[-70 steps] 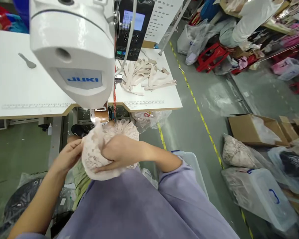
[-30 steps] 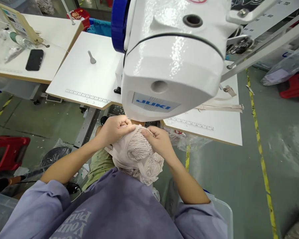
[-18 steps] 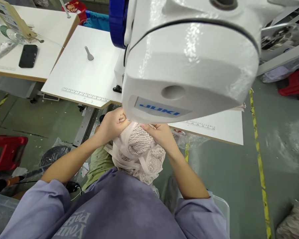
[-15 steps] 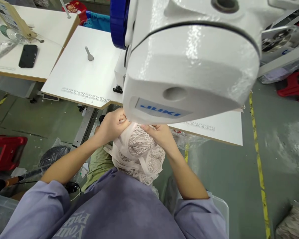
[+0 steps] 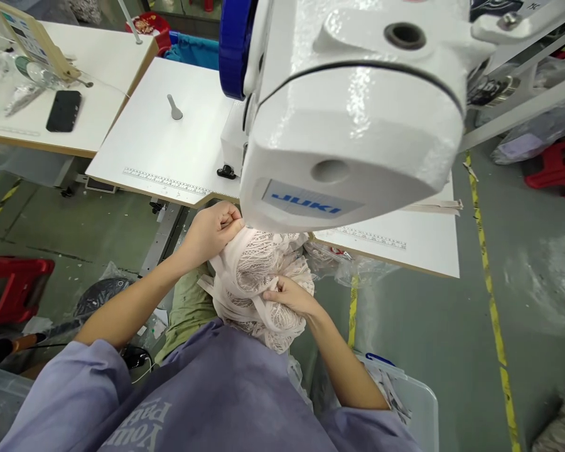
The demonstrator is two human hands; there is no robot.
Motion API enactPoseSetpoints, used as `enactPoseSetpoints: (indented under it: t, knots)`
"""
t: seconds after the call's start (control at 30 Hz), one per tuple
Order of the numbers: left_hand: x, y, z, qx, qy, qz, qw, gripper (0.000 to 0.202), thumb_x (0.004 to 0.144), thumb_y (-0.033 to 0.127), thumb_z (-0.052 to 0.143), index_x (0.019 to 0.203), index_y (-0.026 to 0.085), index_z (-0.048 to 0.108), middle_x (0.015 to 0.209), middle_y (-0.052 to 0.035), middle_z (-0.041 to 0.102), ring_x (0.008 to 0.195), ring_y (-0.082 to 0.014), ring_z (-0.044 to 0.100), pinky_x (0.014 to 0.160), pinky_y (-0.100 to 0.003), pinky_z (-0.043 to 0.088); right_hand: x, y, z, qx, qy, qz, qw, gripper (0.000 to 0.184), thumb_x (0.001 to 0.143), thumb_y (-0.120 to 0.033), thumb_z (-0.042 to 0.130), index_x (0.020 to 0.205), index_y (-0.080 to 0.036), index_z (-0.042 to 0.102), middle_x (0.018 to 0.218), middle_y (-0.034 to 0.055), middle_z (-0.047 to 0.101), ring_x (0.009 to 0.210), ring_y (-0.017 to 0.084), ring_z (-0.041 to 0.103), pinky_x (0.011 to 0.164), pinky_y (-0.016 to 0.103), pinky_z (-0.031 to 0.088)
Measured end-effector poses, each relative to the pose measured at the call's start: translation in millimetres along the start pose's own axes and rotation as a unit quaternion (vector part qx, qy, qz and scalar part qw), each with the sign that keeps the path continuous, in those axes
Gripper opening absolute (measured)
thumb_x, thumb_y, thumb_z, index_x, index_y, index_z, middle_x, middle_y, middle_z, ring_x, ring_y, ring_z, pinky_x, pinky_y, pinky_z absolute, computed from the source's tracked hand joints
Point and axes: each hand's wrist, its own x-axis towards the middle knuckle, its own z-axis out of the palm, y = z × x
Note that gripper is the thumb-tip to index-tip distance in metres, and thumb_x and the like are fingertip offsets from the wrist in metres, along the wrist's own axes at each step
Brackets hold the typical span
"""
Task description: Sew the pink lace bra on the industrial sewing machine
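A bunched pale pink lace garment point(image 5: 258, 267) with plain fabric bands hangs between the sewing machine and my lap. My left hand point(image 5: 213, 231) pinches its upper left edge, just under the machine head. Lower on the right side of the bundle, my right hand point(image 5: 289, 295) has its fingers closed on the lace, thumb on top. The white sewing machine point(image 5: 348, 138) looms directly over the cloth. Its needle area is hidden behind the machine head.
A white sewing table point(image 5: 164, 138) with a printed ruler bears a grey peg-shaped piece point(image 5: 174, 108). At left, a black phone point(image 5: 64, 111) lies on another table. A clear plastic bin point(image 5: 419, 402) stands on the floor at right, and red stools point(image 5: 12, 285) are on both sides.
My right hand has let go of the cloth's upper edge, moved down and taken hold of the lace lower on the bundle. My left hand keeps its pinch. The view has shifted slightly.
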Motion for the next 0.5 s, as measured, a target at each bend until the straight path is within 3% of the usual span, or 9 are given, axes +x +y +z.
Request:
enactPoseSetpoints:
  t: [0.1,0.17,0.27,0.37,0.5]
  knots:
    - [-1,2,0.6,-0.008,0.003,-0.011,1.0,0.01,0.086,0.019,0.059,0.078,0.018,0.052,0.055,0.0053,0.041,0.052,-0.0097,0.035,0.055,-0.025,0.028,-12,8,1,0.088,0.076,0.032,0.993,0.051,0.075,-0.066,0.076,0.085,-0.017,0.069,0.082,0.0059,0.073,0.079,0.022,0.068,0.078,0.035,0.054]
    - [-2,4,1.2,-0.005,-0.003,-0.021,1.0,0.012,0.088,0.021,0.059,0.078,0.018,0.052,0.055,0.0052,0.041,0.053,-0.0102,0.036,0.056,-0.025,0.029,-19,11,2,0.121,0.128,0.027,0.984,0.051,0.076,-0.068,0.075,0.085,-0.018,0.071,0.082,0.006,0.074,0.08,0.023,0.069,0.08,0.035,0.054]
    - [-2,5,0.6,0.013,-0.02,-0.028,0.999,0.015,0.092,0.027,0.057,0.08,0.019,0.053,0.057,0.0042,0.044,0.055,-0.0117,0.041,0.057,-0.025,0.033,-28,12,2,0.154,0.157,0.01,0.975,0.05,0.074,-0.067,0.077,0.086,-0.019,0.075,0.086,0.0065,0.076,0.083,0.024,0.071,0.081,0.035,0.055]
    - [-5,2,-1.4,0.039,-0.026,-0.019,0.999,0.012,0.093,0.028,0.055,0.085,0.019,0.056,0.062,0.0024,0.053,0.057,-0.0129,0.047,0.057,-0.026,0.035,-39,9,3,0.18,0.191,-0.017,0.965,0.044,0.069,-0.062,0.083,0.084,-0.02,0.077,0.083,0.0051,0.077,0.076,0.023,0.07,0.072,0.032,0.054]
    - [-18,3,1.2,0.1,0.054,0.045,0.993,0.008,0.092,0.023,0.053,0.096,0.018,0.059,0.087,-0.0042,0.066,0.079,-0.0175,0.061,0.066,-0.027,0.045,-55,1,1,0.178,0.228,-0.058,0.955,0.038,0.067,-0.058,0.086,0.08,-0.023,0.078,0.078,0.003,0.076,0.067,0.02,0.067,0.066,0.03,0.053]
